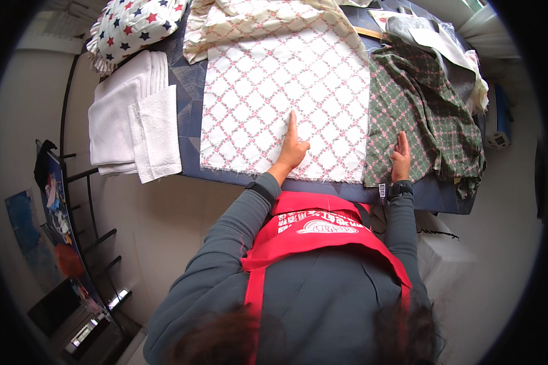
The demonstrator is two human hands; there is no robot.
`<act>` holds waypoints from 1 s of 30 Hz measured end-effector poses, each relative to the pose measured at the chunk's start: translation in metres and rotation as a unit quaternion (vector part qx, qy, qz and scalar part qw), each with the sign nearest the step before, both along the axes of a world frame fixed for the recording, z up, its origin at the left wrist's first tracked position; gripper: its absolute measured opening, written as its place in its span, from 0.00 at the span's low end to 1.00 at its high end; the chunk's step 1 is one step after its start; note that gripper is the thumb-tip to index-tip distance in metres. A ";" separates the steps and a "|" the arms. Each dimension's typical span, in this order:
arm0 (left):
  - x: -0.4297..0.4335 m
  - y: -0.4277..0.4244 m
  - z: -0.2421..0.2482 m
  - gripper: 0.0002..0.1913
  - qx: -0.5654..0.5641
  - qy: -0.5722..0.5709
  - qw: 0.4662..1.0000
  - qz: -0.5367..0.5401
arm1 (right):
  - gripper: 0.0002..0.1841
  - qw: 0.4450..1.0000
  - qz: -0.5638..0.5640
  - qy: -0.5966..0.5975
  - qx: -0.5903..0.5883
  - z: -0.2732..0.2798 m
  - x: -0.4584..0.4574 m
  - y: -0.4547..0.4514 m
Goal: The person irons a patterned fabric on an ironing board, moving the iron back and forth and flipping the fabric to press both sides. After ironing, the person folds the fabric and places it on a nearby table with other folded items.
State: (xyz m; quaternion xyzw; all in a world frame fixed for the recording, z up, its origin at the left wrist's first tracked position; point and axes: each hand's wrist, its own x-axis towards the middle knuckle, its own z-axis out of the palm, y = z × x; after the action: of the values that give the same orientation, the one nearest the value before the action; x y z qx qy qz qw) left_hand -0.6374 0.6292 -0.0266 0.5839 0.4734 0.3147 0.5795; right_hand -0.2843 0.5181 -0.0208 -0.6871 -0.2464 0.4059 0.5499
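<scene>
A white fabric piece with a pink floral lattice print lies flat on the dark blue table covering, its near edge frayed. My left hand rests on this fabric with the index finger stretched out and the other fingers curled; nothing shows in it. At the right, my right hand is on a rumpled green fabric with a pink floral lattice, fingers extended and thumb apart, holding nothing. The green fabric adjoins the white piece's right edge. A cream floral fabric is bunched over the white piece's far end.
Folded white cloths are stacked at the left, with a star-print ruffled cushion behind them. A wooden ruler lies at the back. Grey and white fabrics are heaped at the far right. A black metal frame stands left of the table.
</scene>
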 end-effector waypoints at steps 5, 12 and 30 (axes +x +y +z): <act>0.000 0.001 0.007 0.53 -0.015 0.001 1.000 -0.001 | 0.50 1.000 0.000 -0.002 -0.003 0.002 0.000 0.000; 0.007 0.004 0.008 0.54 -0.029 0.005 1.000 0.003 | 0.51 1.000 0.002 -0.004 -0.005 0.005 -0.001 0.000; 0.005 0.008 0.002 0.54 -0.042 -0.040 0.998 -0.006 | 0.49 0.998 0.050 0.035 -0.001 0.010 -0.004 0.002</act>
State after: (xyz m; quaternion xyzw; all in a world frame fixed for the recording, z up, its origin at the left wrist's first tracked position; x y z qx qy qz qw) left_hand -0.6328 0.6371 -0.0242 0.5488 0.4594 0.3142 0.6237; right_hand -0.2885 0.5204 -0.0109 -0.6599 -0.2601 0.4572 0.5364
